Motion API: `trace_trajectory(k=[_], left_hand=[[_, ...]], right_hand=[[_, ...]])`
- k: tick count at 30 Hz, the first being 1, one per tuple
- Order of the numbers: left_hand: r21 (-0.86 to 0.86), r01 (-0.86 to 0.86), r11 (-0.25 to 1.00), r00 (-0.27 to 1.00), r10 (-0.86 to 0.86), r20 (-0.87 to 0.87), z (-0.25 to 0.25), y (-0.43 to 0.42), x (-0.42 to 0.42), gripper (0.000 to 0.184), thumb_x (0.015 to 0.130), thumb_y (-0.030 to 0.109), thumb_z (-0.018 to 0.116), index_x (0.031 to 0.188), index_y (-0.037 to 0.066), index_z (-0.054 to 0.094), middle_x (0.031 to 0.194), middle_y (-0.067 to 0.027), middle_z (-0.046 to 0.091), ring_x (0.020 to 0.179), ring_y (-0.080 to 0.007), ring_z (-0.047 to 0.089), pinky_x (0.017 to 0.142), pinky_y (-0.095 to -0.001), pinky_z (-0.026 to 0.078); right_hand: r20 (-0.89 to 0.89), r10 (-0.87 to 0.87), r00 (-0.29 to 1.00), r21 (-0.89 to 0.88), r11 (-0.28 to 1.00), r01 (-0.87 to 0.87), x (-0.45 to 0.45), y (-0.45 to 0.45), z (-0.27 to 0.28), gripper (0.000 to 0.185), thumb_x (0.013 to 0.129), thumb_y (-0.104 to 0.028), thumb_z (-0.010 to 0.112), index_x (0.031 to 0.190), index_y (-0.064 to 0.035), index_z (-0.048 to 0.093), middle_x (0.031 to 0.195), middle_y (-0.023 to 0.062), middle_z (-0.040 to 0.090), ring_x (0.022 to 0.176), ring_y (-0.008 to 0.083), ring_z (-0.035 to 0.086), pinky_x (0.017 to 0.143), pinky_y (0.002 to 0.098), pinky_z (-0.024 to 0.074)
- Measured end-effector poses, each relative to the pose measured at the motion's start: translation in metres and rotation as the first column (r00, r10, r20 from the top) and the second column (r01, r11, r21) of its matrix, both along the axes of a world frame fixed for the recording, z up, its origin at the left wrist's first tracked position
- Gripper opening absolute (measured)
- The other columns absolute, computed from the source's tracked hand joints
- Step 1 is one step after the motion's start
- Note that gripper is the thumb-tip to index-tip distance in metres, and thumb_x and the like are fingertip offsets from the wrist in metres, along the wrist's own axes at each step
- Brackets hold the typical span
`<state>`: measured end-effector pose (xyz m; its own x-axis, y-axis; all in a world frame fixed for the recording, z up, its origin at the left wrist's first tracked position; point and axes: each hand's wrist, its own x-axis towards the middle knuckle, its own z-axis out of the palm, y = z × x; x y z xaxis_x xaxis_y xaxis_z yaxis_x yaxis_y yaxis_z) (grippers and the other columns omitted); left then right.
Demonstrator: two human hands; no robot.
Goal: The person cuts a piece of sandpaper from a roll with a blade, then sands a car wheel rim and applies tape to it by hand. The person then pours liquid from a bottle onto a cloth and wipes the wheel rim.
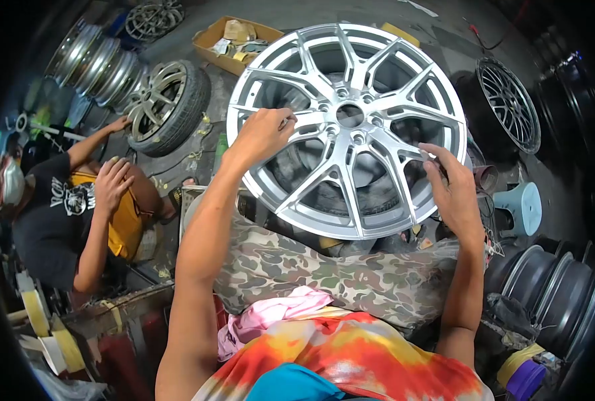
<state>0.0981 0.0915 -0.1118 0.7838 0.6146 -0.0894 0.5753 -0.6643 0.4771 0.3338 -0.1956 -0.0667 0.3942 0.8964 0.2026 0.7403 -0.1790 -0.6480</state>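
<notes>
A silver multi-spoke wheel rim (351, 144) lies face up in front of my knees, its round centre hole showing. My left hand (264, 136) is over the rim's left side, with fingers curled together at a spoke; what they pinch, if anything, is too small to name. On the right side, my right hand (454, 190) has its thumb and fingertips close together by a spoke end. A small greyish bit seems to sit between them, but its kind is unclear. Beneath the rim, its support is mostly hidden.
To the left sits another person (77, 207) with a hand at a tyred wheel (167, 107). A cardboard box (217, 37) stands behind the rim. At right are a light-blue stool (521, 207), a dark mesh wheel (508, 103) and stacked rims (551, 287). Tape rolls (521, 371) lie lower right.
</notes>
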Motion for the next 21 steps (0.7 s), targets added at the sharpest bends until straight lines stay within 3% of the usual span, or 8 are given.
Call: trace_trajectory(k=[2,4,5,8,11,16,18,21], left_hand=[[-0.039,0.004,0.999,1.000,-0.004,0.004,-0.005,-0.007,0.002,0.030,0.098,0.022,0.063,0.118,0.001,0.074,0.103,-0.0191,0.076,0.101,-0.0403,0.071,0.094,-0.0456,0.055],[0.127,0.173,0.977,0.967,-0.193,0.165,-0.018,-0.019,0.010,0.032,0.101,0.023,0.062,0.120,0.000,0.073,0.114,-0.0205,0.073,0.108,-0.0400,0.068,0.098,-0.0455,0.053],[0.023,0.209,0.978,0.974,-0.211,0.078,-0.011,-0.028,0.018,0.032,0.103,0.024,0.061,0.121,0.000,0.072,0.126,-0.0213,0.069,0.117,-0.0391,0.064,0.102,-0.0457,0.050],[0.117,0.347,0.930,0.930,-0.357,0.081,-0.035,-0.046,0.032,0.039,0.103,0.023,0.060,0.131,-0.003,0.067,0.141,-0.0237,0.061,0.135,-0.0407,0.055,0.113,-0.0462,0.045],[0.235,0.440,0.866,0.898,-0.418,-0.139,-0.051,-0.053,0.038,0.048,0.103,0.018,0.054,0.147,-0.001,0.055,0.157,-0.0224,0.048,0.149,-0.0437,0.040,0.122,-0.0486,0.037],[0.249,0.537,0.806,0.838,-0.478,-0.262,-0.066,-0.067,0.021,0.061,0.093,0.006,0.058,0.153,-0.001,0.047,0.165,-0.0178,0.039,0.153,-0.0419,0.034,0.121,-0.0522,0.037],[0.280,0.548,0.788,0.834,-0.488,-0.257,-0.065,-0.084,0.007,0.066,0.091,0.000,0.057,0.155,-0.001,0.044,0.167,-0.0174,0.035,0.155,-0.0402,0.031,0.122,-0.0558,0.035],[0.308,0.553,0.774,0.832,-0.501,-0.237,-0.074,-0.106,-0.009,0.073,0.086,-0.003,0.057,0.157,0.000,0.041,0.168,-0.0167,0.033,0.157,-0.0385,0.028,0.124,-0.0570,0.031]], right_hand=[[0.025,-0.050,0.998,0.014,0.999,0.049,0.004,-0.004,0.003,0.026,0.100,-0.005,0.063,0.126,-0.0003,0.067,0.115,0.0202,0.073,0.102,0.0377,0.072,0.090,0.0402,0.0542],[0.023,-0.050,0.998,0.033,0.998,0.049,0.004,-0.003,0.008,0.026,0.101,-0.005,0.062,0.126,-0.0001,0.067,0.116,0.0207,0.073,0.101,0.0365,0.073,0.090,0.0397,0.0542],[0.001,-0.051,0.999,0.017,0.999,0.051,0.003,-0.003,0.009,0.026,0.101,-0.005,0.062,0.126,0.0000,0.067,0.115,0.0207,0.073,0.101,0.0362,0.073,0.090,0.0393,0.0541],[-0.033,-0.042,0.999,-0.003,0.999,0.042,0.004,-0.002,0.004,0.025,0.102,-0.006,0.061,0.126,0.0004,0.067,0.113,0.0210,0.073,0.100,0.0358,0.073,0.089,0.0389,0.0540],[-0.001,-0.030,1.000,-0.001,1.000,0.030,0.009,-0.005,-0.004,0.024,0.102,-0.006,0.060,0.124,0.0008,0.067,0.112,0.0219,0.072,0.099,0.0362,0.072,0.089,0.0392,0.0538],[-0.032,-0.069,0.997,-0.093,0.993,0.066,0.001,-0.017,-0.024,0.023,0.103,-0.008,0.059,0.123,-0.0009,0.068,0.111,0.0198,0.072,0.097,0.0367,0.071,0.088,0.0396,0.0540],[0.013,0.091,0.996,-0.065,0.994,-0.090,-0.008,-0.025,-0.036,0.021,0.103,-0.010,0.060,0.121,-0.0041,0.069,0.106,0.0179,0.070,0.094,0.0359,0.070,0.085,0.0411,0.0540],[-0.085,0.223,0.971,-0.223,0.946,-0.236,-0.038,-0.042,-0.043,0.023,0.099,-0.006,0.063,0.121,-0.0056,0.072,0.100,0.0139,0.063,0.089,0.0293,0.065,0.082,0.0382,0.0516]])
